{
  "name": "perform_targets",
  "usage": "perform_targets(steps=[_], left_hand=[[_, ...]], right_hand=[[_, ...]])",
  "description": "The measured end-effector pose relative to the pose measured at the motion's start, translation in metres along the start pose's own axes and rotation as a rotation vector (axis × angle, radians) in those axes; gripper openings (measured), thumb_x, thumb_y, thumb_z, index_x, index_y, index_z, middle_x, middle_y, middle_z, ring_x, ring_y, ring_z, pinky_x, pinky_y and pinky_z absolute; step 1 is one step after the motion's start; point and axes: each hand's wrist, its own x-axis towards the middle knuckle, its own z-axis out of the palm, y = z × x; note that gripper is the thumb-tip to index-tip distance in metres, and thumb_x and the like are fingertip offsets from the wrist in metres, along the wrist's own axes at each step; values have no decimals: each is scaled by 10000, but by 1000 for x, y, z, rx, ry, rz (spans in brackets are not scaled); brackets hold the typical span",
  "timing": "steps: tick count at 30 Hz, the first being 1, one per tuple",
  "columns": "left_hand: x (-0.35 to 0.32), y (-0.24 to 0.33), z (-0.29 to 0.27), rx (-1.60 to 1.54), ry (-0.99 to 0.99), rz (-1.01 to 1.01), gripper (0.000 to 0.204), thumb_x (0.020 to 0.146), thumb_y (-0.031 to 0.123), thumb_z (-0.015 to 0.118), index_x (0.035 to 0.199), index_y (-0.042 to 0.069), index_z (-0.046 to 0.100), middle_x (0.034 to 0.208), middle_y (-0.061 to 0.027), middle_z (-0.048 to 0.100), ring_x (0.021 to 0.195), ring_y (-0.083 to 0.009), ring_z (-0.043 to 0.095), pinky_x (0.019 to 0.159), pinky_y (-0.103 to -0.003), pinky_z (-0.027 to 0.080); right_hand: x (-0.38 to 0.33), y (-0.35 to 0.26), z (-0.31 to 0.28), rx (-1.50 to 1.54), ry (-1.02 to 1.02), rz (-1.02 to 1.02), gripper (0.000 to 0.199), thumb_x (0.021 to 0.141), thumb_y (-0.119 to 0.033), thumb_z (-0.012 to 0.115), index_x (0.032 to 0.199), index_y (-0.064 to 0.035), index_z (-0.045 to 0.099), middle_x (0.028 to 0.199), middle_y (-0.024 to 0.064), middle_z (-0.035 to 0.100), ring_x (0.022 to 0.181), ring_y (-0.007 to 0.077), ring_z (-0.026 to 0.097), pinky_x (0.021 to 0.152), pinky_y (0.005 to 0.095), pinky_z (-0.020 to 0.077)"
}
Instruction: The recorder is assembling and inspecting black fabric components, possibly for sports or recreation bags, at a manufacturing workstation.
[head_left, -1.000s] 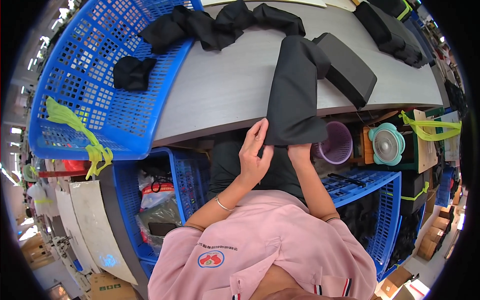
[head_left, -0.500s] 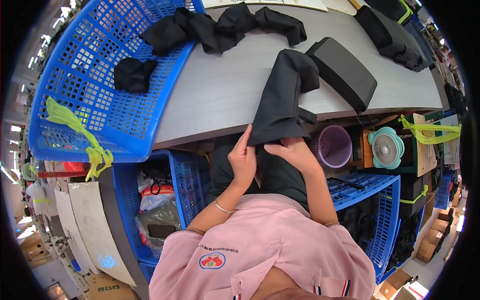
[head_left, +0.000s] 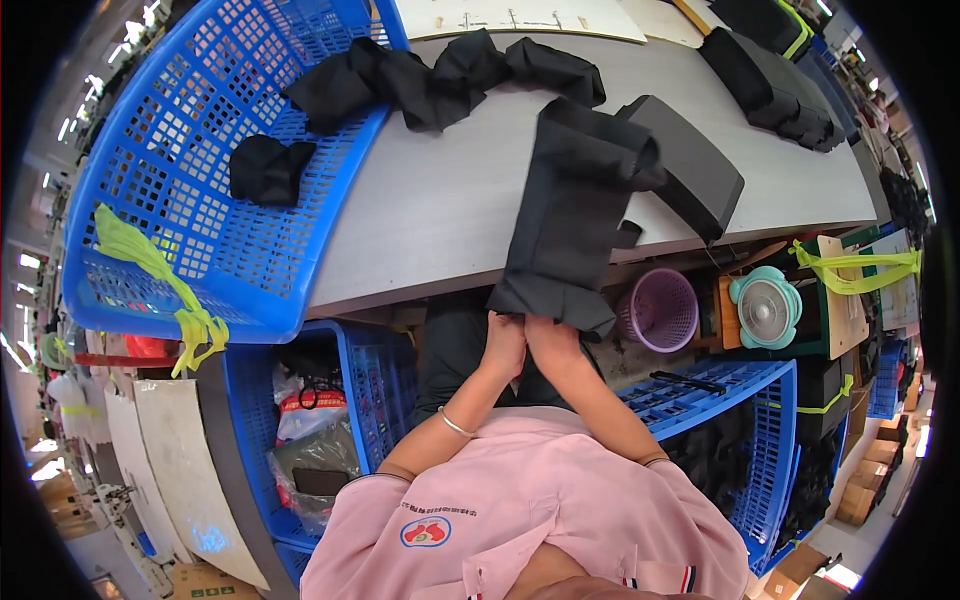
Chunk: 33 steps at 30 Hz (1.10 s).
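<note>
Your black cloth piece [head_left: 570,215] extends over the bench's [head_left: 395,235] front edge, its near end hanging past it. The long axis points away from you, the far end leaning slightly right. It looks matte and creased, with a loose flap at its far right. Your left hand [head_left: 505,338] and right hand [head_left: 550,338] come close together beneath the near hem; fingers hidden, I cannot tell whether they pinch.
</note>
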Motion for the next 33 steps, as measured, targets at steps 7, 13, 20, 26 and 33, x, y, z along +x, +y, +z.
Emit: perform_targets(steps=[7, 13, 20, 26, 33], left_hand=[[1, -7, -17, 71, -146, -201, 187, 934, 99, 639, 1110, 36, 642, 1048, -17, 668, 931, -114, 641, 742, -288, 531], [-3, 3, -15, 482, -11, 224, 489, 897, 32, 661, 1364, 18, 515, 1244, -76, 614, 1032, -145, 597, 891, -284, 494], [-28, 43, -16, 941, -59, 441, 241, 821, -43, 664, 1053, 21, 666, 912, -60, 658, 766, -126, 612, 706, -240, 481], [-30, 67, -6, 576, 38, 208, 280, 952, 145, 673, 1181, -5, 616, 1003, -3, 638, 864, -61, 587, 761, -207, 478], [6, 63, -10, 269, -99, -263, 442, 960, 227, 671, 1310, -15, 550, 1205, -87, 645, 1083, -157, 609, 952, -298, 481]], right_hand=[[-7, 18, 11, 56, 1, -139, 290, 941, -263, 605, 1178, -98, 621, 1155, 153, 625, 1062, 392, 600, 895, 524, 489], [-7, 15, -2, 165, -579, 201, 207, 967, -246, 559, 1118, -120, 622, 1118, 133, 616, 1003, 364, 624, 858, 501, 512], [-44, 27, 11, 2, -418, -102, 195, 889, -184, 606, 1054, -85, 639, 1061, 141, 637, 943, 345, 658, 748, 480, 547], [-58, 20, -10, 172, -360, -25, 226, 812, -132, 631, 1013, -32, 659, 996, 154, 669, 888, 346, 675, 748, 455, 547], [-47, -3, -84, 852, -458, 64, 136, 875, -108, 634, 967, -29, 695, 972, 149, 699, 881, 339, 690, 746, 395, 559]])
